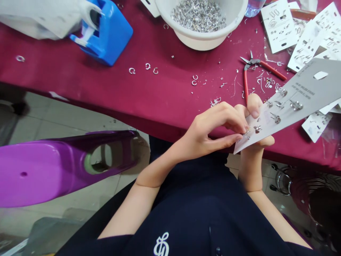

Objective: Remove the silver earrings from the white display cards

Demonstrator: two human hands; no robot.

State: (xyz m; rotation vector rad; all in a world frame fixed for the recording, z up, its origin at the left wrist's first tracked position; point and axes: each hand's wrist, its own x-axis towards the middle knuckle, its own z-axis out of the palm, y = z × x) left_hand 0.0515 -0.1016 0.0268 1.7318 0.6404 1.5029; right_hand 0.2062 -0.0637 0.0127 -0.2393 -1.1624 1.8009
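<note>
A white card with several silver earrings on it is tilted over the table's front edge. My right hand grips its lower left part, the thumb on the front face and the other fingers behind. Thumb and fingertips of my left hand are pinched at a small earring near the card's lower left corner; the fingers partly hide that piece. Just behind the hands, red-handled pliers lie with their jaws apart. A small cluster of silver pieces rests beyond my left hand.
A white bowl of silver pieces stands at the back. To its left is a blue tape dispenser. More earring cards lie at the right. Loose rings dot the red tablecloth. A purple stool stands at the left.
</note>
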